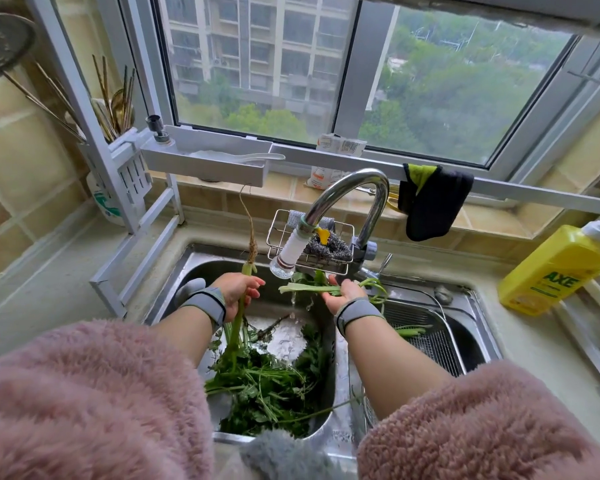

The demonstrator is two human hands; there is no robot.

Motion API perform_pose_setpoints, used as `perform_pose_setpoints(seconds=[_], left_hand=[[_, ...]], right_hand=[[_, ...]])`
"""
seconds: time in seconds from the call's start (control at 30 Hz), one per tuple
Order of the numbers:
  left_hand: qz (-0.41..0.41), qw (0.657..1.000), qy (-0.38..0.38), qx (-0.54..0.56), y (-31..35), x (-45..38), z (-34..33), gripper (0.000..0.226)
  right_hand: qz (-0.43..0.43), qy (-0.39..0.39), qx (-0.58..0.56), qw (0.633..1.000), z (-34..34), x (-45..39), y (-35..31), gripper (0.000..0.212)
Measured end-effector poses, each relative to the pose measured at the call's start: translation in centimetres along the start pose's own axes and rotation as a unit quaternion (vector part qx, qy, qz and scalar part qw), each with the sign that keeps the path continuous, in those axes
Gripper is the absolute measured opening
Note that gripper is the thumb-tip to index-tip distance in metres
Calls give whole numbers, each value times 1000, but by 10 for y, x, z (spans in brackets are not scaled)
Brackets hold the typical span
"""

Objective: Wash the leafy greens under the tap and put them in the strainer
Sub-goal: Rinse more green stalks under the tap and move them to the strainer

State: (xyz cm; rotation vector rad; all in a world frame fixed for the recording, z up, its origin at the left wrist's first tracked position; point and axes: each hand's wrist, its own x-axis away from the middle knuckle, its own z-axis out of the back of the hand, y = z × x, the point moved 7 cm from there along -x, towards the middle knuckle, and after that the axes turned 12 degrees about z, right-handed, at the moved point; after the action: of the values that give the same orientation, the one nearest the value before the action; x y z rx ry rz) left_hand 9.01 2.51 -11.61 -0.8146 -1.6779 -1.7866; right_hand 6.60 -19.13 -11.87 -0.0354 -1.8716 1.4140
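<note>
Head view: left hand (238,295) fingers clamp a rooted stalk (238,327), right hand (340,295) fingers pinch limp, slippery greens (312,289); firm stems probably grip best.

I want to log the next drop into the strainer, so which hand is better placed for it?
Right. The right hand holds a stalk by the tap, beside the strainer. The left hand holds a rooted stalk over the far basin.

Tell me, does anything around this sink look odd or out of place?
Mostly ordinary washing. One oddity: the plant gripped in the left hand is upside down, its long pale root pointing up above the fingers and its leaves hanging into the sink. One stem also drapes over the basin's edge.
</note>
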Motion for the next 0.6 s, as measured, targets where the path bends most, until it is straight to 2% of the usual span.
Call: perform_pose_setpoints(seconds=[0.03, 0.1, 0.13, 0.2, 0.23, 0.27, 0.3, 0.33, 0.37, 0.4, 0.43, 0.47, 0.53, 0.57, 0.6], left_hand=[[-2, 1000, 1, 3, 0, 0, 1, 23], [-1, 1000, 0, 1, -1, 0, -1, 23], [2, 1000, 0, 1, -2, -1, -2, 22], [9, 1000, 0, 4, -4, -3, -3, 21], [12, 1000, -1, 3, -6, -5, -5, 20], [16, 1000, -1, 0, -7, -7, -7, 21], [18, 1000, 0, -3, -9, -9, -8, 21], [22, 1000, -4, -9, -10, -11, -14, 22], [23, 1000, -5, -8, -12, -13, -13, 22], [26, 1000, -7, -6, -13, -15, -14, 22], [28, 1000, -5, -3, -14, -16, -13, 22], [31, 1000, -5, -2, -16, -18, -14, 22], [31, 1000, -2, -3, -17, -20, -13, 22], [32, 999, -2, -3, -18, -21, -14, 22], [33, 999, -2, -3, -18, -22, -14, 22]], right_hand=[[38, -42, 55, 997, -4, 5, -5, 22], [39, -5, 1, 999, 6, -5, -3, 6], [52, -2, 18, 998, 12, -13, -4, 6], [61, 0, 9, 998, 26, -18, -12, 20], [72, 7, 57, 996, 33, -17, -20, 30], [96, -1, 158, 983, 42, -24, -25, 35], [121, 19, 245, 962, 51, -18, -35, 37], [157, -8, 406, 900, 58, -18, -43, 37], [174, -30, 555, 813, 61, -15, -48, 37], [152, -57, 632, 758, 69, -22, -45, 36], [121, -42, 590, 797, 81, -30, -39, 35], [113, -53, 593, 796, 91, -40, -31, 35], [90, -88, 633, 764, 99, -49, -11, 38], [72, -80, 627, 771, 107, -47, -5, 39], [74, -75, 638, 763, 113, -50, -1, 39]])
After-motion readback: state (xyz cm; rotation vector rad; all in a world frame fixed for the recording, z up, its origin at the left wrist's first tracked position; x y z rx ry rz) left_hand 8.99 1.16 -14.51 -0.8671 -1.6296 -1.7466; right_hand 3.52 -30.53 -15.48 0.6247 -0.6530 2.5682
